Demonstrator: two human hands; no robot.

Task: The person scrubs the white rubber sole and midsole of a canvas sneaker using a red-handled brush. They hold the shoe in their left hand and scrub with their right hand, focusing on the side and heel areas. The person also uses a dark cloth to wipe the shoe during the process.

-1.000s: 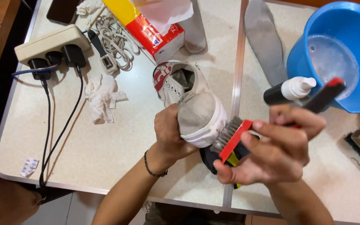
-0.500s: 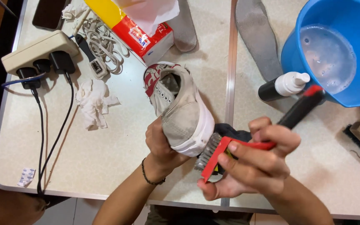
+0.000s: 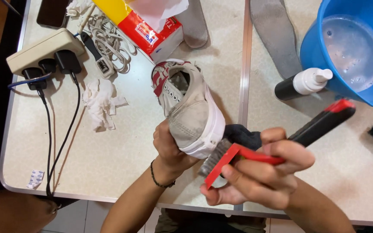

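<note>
Shoe gripped underneath, fingers seemingly curled.

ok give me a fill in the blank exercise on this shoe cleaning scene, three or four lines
1. The left hand holds a pale canvas ____ by its toe end.
2. The right hand grips a brush whose handle is black and ____.
3. The pump bottle lies on its side beside a ____ basin of water.
4. Two black plugs sit in the power strip at the table's ____ side.

Missing words: shoe; red; blue; left
</note>
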